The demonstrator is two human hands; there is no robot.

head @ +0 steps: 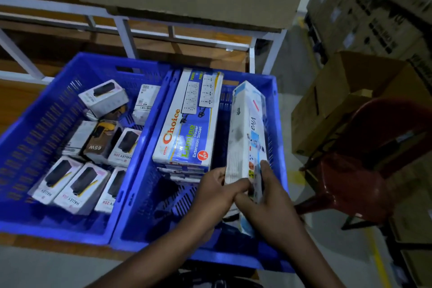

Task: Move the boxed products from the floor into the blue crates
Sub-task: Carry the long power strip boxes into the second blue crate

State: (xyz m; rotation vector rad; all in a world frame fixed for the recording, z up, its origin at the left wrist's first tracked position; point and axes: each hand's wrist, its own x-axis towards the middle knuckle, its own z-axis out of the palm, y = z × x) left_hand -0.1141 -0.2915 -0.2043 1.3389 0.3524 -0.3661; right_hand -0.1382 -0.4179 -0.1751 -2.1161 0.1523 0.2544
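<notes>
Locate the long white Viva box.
In the head view, the long white Viva box stands on edge in the right blue crate, right of the Choice stack, gripped by both hands.

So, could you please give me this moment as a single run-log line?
phase: placing | left hand + right hand: grip white Viva box | over: right blue crate, beside Choice box stack

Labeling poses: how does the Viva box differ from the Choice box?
The Viva box stands on its long edge, gripped by both hands; the Choice box lies flat atop a stack, untouched. Viva is mostly white; Choice is blue and white. Both are long boxes in the right crate.
</notes>
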